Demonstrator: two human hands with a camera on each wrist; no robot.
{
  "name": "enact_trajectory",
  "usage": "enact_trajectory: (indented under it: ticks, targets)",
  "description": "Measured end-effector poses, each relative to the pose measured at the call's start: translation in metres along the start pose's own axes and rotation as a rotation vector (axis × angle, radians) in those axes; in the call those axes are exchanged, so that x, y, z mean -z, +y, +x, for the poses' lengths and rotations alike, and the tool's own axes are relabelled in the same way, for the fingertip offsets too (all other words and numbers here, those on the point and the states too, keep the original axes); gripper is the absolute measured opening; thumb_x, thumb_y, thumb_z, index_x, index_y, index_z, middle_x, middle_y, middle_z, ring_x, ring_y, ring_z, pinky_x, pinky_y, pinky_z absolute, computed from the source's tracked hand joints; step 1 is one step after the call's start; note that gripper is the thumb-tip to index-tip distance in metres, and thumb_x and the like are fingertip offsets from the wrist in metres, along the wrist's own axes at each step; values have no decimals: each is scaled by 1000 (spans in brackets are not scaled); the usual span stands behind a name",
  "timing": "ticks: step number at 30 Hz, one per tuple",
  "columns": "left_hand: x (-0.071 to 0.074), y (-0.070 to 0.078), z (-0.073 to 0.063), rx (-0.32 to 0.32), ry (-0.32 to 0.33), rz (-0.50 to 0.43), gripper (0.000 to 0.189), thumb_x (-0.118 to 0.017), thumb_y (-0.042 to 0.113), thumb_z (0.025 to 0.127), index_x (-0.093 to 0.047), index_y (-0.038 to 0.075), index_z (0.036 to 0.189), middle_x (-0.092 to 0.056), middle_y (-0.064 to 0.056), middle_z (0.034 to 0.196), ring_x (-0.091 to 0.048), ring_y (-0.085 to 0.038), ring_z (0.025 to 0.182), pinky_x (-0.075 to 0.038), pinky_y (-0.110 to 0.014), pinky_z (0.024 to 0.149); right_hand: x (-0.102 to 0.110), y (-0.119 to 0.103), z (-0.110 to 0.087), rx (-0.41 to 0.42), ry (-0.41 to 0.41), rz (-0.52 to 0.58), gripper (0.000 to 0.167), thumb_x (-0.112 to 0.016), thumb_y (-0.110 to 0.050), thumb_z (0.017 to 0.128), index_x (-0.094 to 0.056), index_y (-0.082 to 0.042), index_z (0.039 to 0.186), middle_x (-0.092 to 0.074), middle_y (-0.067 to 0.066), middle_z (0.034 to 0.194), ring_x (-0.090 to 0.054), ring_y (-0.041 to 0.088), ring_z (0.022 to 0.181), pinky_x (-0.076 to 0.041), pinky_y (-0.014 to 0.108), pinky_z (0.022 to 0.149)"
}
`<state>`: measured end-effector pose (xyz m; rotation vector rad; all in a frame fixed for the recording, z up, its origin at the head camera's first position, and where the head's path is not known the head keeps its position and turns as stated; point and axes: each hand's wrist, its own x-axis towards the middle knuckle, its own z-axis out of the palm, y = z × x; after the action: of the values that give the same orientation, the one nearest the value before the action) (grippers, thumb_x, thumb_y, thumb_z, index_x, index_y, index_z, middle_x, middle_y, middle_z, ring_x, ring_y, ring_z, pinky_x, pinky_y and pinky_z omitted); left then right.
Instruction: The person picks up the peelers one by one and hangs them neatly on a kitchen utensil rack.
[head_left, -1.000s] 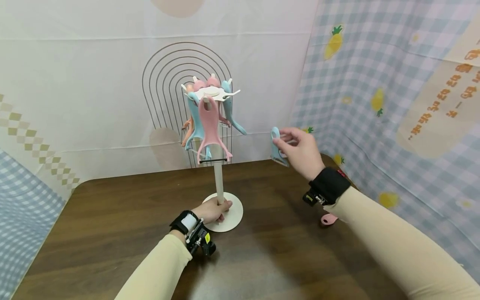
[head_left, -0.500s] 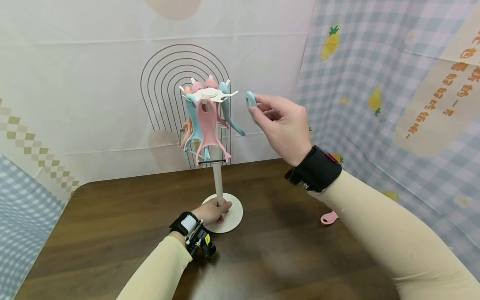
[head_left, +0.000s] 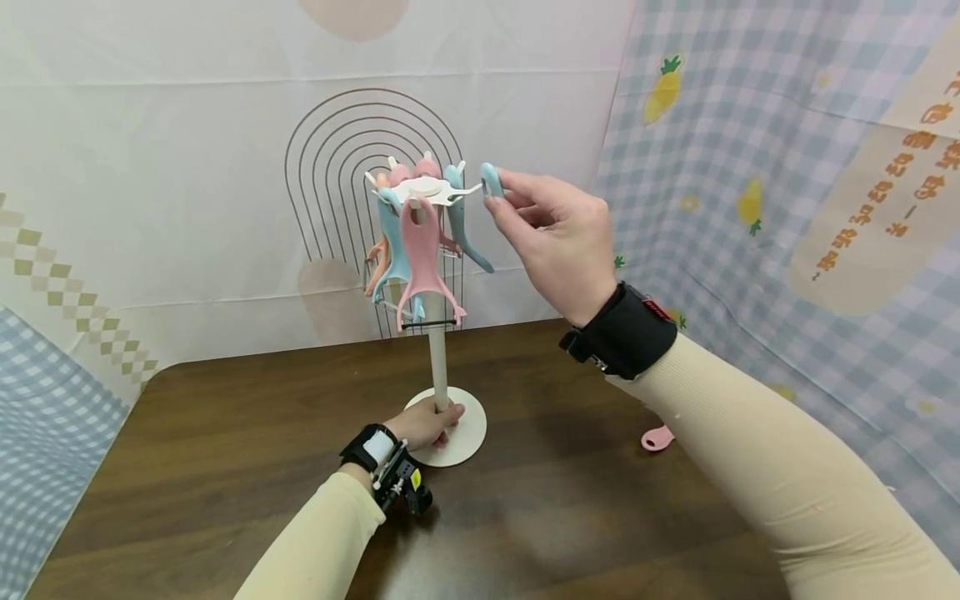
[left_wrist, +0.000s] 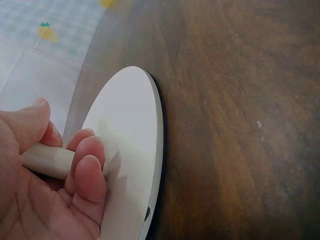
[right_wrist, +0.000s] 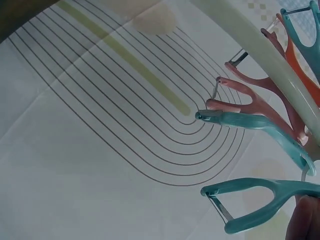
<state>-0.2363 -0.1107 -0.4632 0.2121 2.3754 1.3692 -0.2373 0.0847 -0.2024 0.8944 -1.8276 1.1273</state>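
My right hand (head_left: 562,237) pinches a light blue Y-shaped peeler (head_left: 491,177) by its handle, the holed end right at the tip of a white hook on the rack top (head_left: 427,190). In the right wrist view this peeler's forked head and blade (right_wrist: 220,207) point away from the fingers. Low on the stand, my left hand (head_left: 420,423) grips the white pole (head_left: 437,358) just above the round base (head_left: 468,433). Other peelers hang from the hooks: a pink peeler (head_left: 422,246) in front, a blue peeler (head_left: 457,218) to the right, several more behind.
A pink handle (head_left: 657,438) lies on the brown wooden table (head_left: 247,467) at the right, partly covered by my right sleeve. A white patterned cloth (head_left: 187,192) hangs behind the stand, and a blue checked cloth (head_left: 720,275) hangs at the right.
My right hand has carried the blue peeler left and up from the right side to the rack's hook tip. My left hand has stayed on the pole.
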Motion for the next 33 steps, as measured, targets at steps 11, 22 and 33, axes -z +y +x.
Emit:
enact_trajectory:
  ticks: [11,22,33]
  targets:
    - [1,0,-1,6,-16,-26,37,-49,31,102,-57,-2,89,-50,-6,65,-50,-16,55,-45,-26,52,-3,1,-2,66,-36,-86,28,-71,-14,89,-71,-8,116,-70,5,89,-65,9,72,-52,24,69]
    - [1,3,-3,25,-17,-43,35,-49,30,102,-57,-2,90,-50,-6,66,-50,-16,57,-45,-27,53,-9,-3,-6,101,-64,-139,49,-71,-14,89,-56,-3,135,-68,4,80,-61,9,65,-49,25,62]
    - [2,0,-1,34,-25,-48,36,-50,32,102,-57,-2,91,-49,-5,67,-49,-16,57,-43,-26,53,-16,3,-16,81,-95,-114,66,-69,-16,91,-36,-3,146,-67,2,79,-60,9,67,-50,25,66]
